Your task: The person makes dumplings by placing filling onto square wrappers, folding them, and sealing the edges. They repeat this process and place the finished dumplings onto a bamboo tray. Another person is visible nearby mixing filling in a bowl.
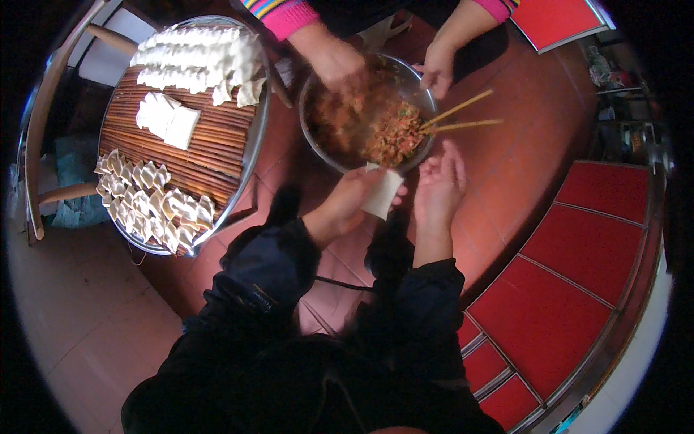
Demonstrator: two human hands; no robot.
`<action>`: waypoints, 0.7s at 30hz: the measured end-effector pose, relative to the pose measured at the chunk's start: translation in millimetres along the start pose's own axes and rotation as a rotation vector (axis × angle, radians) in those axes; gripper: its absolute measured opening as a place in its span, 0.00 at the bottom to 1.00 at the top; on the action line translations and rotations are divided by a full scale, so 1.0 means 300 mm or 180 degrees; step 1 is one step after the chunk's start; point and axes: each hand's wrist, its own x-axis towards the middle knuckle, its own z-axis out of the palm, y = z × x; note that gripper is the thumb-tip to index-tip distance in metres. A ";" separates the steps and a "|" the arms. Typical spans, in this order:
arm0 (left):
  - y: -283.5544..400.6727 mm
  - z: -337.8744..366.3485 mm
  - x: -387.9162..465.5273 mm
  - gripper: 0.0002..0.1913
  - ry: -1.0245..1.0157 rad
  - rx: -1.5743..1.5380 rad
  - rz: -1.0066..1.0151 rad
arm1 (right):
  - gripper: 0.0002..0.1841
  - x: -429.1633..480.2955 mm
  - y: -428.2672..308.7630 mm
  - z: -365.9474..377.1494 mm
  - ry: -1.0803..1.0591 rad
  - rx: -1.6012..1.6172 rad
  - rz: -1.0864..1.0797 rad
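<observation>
A square dough wrapper [383, 194] lies in my left hand [349, 198], held between thumb and fingers. To its right my right hand [440, 184] is raised with its fingers apart, holding nothing. Just beyond both hands stands a metal bowl [307, 127] with minced filling [398, 135] in it. A pair of wooden chopsticks [461, 111] sticks out over the bowl's right rim. At the left, a round tray [262, 130] with a slatted mat bears rows of folded dumplings [184, 54], a stack of wrappers [168, 119] and more folded dumplings [152, 203] near its lower edge.
Across the bowl, another person in striped sleeves has one hand [341, 68] in the bowl and the other [438, 68] by its rim. Red-panelled cabinets [542, 293] curve along the right. A wooden chair frame [40, 125] stands at the far left, beside the tray.
</observation>
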 end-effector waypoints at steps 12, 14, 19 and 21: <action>-0.094 0.027 -0.038 0.15 -0.0426 -0.0182 -0.0847 | 0.13 0.015 -0.007 -0.022 0.0200 0.0000 -0.0109; -0.111 0.029 -0.050 0.16 -0.0520 -0.0234 -0.0888 | 0.13 0.020 -0.007 -0.030 0.0159 -0.0032 -0.0146; -0.121 0.014 -0.042 0.15 -0.0395 -0.0300 -0.0832 | 0.15 0.027 0.003 -0.046 0.0142 -0.0096 -0.0201; -0.115 0.013 -0.037 0.15 -0.0480 -0.0426 -0.0837 | 0.18 0.020 -0.002 -0.050 -0.0089 -0.0060 -0.0170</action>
